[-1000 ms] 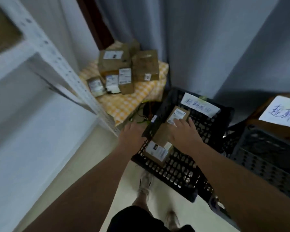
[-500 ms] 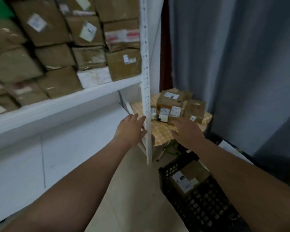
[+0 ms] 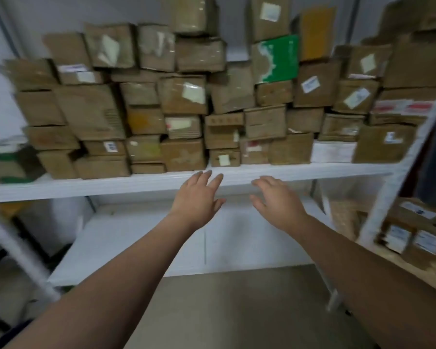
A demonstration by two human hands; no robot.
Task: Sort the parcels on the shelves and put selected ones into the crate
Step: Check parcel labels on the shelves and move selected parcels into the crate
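Held fingers (image 3: 208, 178) of the left hand (image 3: 196, 199) straight and spread, gripping nothing, just below the front edge of the white shelf (image 3: 111, 185); held the right hand (image 3: 278, 201) beside it, likewise loose and empty. Saw brown parcels (image 3: 184, 94) stacked several layers deep on that shelf, a green box (image 3: 275, 59) high among them. Found white labels on many, one barcode sticker (image 3: 110, 146) and red-striped tape (image 3: 403, 107) toward the shelf's right end; could read no writing through the blur. Noted more labelled boxes (image 3: 413, 238) right of the shelf's post (image 3: 385, 192), and pale floor (image 3: 237, 311) beneath the shelf.
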